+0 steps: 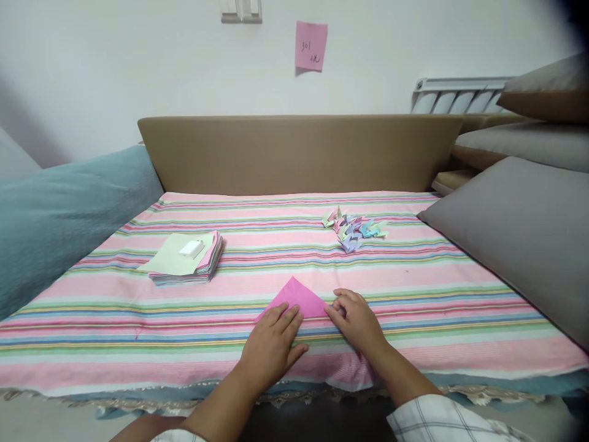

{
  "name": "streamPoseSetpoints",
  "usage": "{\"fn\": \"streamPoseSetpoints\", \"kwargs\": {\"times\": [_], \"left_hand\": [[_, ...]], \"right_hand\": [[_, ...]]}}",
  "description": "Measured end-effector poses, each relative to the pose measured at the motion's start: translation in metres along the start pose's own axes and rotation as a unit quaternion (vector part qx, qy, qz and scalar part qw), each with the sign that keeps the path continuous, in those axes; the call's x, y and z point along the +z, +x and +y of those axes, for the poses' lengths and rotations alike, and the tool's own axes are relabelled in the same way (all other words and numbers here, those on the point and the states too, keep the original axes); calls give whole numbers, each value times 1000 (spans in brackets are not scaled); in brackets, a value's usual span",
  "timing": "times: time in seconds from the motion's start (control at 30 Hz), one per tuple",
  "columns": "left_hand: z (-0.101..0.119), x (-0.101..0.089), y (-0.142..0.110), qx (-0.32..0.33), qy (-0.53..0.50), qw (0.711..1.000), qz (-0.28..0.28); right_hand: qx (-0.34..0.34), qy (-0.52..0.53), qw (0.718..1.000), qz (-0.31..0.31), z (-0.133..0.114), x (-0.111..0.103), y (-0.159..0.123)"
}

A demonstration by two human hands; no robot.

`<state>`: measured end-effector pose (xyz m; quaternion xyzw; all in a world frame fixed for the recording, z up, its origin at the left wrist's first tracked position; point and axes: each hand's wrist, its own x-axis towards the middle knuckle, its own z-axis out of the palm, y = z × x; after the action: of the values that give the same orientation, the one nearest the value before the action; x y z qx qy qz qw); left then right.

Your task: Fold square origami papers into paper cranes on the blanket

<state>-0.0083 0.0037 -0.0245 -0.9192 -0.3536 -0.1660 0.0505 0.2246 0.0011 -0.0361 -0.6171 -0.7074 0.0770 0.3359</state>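
"Plaid sleeve (437, 420) nearest us, then our bare hands. How do we have the pink paper (307, 301)?"

"Folded to a triangle on the striped cloth (184, 334), point away from us. Our left hand (269, 350) lies flat over its left part, fingers loosely together, thumb apart, probably so it can't slide."

"And our right hand (361, 322)?"

"Thumb at the right corner, fingers curled, likely steadying that end. We can't tell whether they're pinching it."

"Why the white object (192, 248) on the paper stack (184, 270)?"

"Perhaps as a weight. The small folded papers (353, 230) sit well beyond our right hand, maybe so we don't crush them."
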Motion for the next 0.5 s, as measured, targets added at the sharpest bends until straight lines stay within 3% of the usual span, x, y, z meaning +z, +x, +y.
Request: {"fn": "streamPoseSetpoints", "kwargs": {"times": [0.17,0.3,0.5], "left_hand": [[0,0,-1,4,-6,1000,16],[1,0,-1,5,-2,1000,18],[1,0,-1,9,-4,999,32]], "right_hand": [[-85,-42,995,42,-8,-2,-8],[-200,-108,974,1,-20,0,-17],[-210,-162,964,-33,-26,9,-21]]}}
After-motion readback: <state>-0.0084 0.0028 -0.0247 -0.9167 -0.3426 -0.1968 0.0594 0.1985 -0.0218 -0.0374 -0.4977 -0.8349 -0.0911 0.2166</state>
